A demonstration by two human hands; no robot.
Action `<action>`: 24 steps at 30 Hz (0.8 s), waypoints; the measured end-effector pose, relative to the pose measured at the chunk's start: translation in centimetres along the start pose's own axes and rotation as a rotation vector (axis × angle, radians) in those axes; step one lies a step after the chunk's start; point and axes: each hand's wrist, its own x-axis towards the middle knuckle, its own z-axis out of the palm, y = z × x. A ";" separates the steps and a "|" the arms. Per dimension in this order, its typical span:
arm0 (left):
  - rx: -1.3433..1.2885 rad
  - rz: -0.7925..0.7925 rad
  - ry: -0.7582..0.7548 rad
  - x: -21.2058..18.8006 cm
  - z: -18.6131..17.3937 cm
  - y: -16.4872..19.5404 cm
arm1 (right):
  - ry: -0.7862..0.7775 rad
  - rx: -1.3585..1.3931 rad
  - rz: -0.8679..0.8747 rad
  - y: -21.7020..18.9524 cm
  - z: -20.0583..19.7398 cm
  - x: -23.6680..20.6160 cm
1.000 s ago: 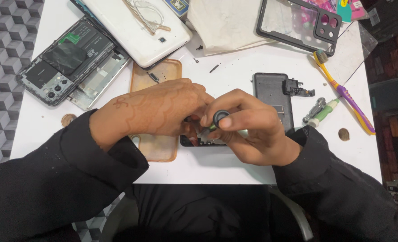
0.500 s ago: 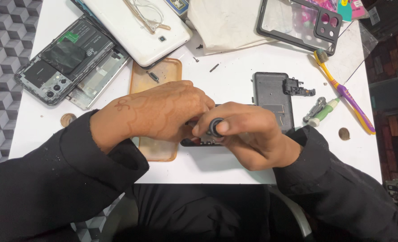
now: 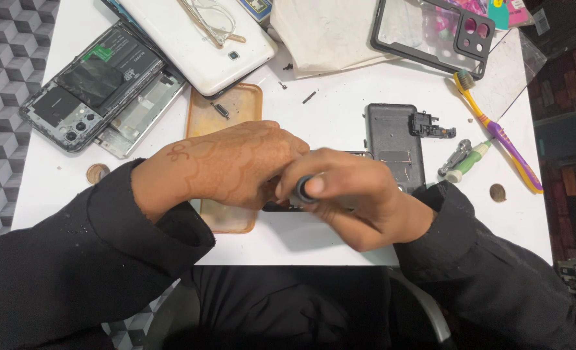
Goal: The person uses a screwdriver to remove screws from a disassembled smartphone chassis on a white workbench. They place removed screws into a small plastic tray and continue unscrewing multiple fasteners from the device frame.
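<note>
A white tabletop [image 3: 340,113] fills my view, with a grey cube-patterned floor [image 3: 2,58] showing past its left edge. My left hand [image 3: 229,165] lies palm down near the middle of the tabletop, fingers curled over a dark phone body [image 3: 281,207] that I can only see as a thin black edge under both hands. My right hand [image 3: 356,194] is closed around a small screwdriver [image 3: 303,189], its round dark cap pointing up at me between thumb and forefinger; the tip is hidden, so I cannot tell where it touches.

Under my left wrist lies a tan translucent phone case [image 3: 226,116]. Just right of my hands lies a dark grey phone frame [image 3: 391,139] with a small black bracket [image 3: 434,126] at its upper corner. Further right lie a green-handled tool [image 3: 469,162] and a yellow and purple toothbrush [image 3: 502,136], with a brown coin [image 3: 497,192] near them.

At the upper left rests an opened phone [image 3: 96,84] with its battery exposed, beside a white tablet [image 3: 197,42] carrying a pair of glasses [image 3: 207,19]. A clear phone case with a black rim [image 3: 434,32] lies at the upper right, next to a white cloth [image 3: 327,29].
</note>
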 end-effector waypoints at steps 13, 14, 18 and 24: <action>0.063 0.051 -0.012 0.0 0.3 -0.5 | 0.037 -0.112 -0.031 0.2 0.4 -0.6; 0.040 0.081 0.002 -0.1 0.2 -0.5 | 0.042 -0.118 -0.040 0.2 0.4 -0.6; -0.010 0.008 -0.044 0.1 0.2 -0.6 | 0.099 -0.118 -0.076 0.6 0.5 -0.6; -0.087 -0.160 -0.065 -0.1 0.1 -0.8 | 0.224 -0.150 -0.102 0.4 0.3 -0.9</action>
